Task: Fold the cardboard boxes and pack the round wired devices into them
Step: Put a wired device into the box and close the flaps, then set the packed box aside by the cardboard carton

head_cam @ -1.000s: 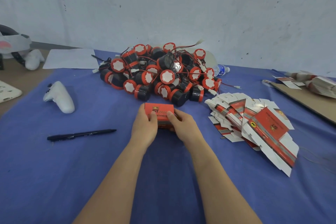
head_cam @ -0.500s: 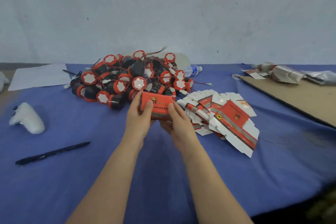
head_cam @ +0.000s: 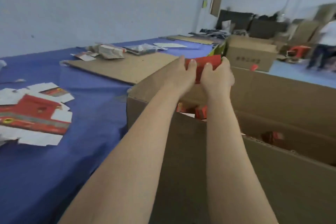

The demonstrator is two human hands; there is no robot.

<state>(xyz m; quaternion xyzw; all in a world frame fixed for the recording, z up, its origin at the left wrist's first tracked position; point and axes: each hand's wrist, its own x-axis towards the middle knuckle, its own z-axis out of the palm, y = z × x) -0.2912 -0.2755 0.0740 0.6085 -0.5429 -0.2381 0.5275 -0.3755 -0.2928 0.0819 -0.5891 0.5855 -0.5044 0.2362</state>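
Both hands hold one small red folded box (head_cam: 209, 62) out over a large open brown carton (head_cam: 283, 96) to the right of the table. My left hand (head_cam: 179, 74) grips its left end, my right hand (head_cam: 217, 76) grips its right end and underside. Inside the carton, a few more red boxes (head_cam: 201, 112) show below my wrists. A pile of flat unfolded red and white box blanks (head_cam: 34, 114) lies on the blue table at the left. The round wired devices are out of view.
A flat brown cardboard sheet (head_cam: 123, 67) lies on the blue table (head_cam: 91, 132), with torn packets (head_cam: 109, 52) behind it. Further cartons (head_cam: 251, 54) stand on the floor beyond. A person (head_cam: 325, 45) stands at the far right, blurred.
My view has swung right, away from the device pile. Both hands have carried the red box from above the table to over the large carton.
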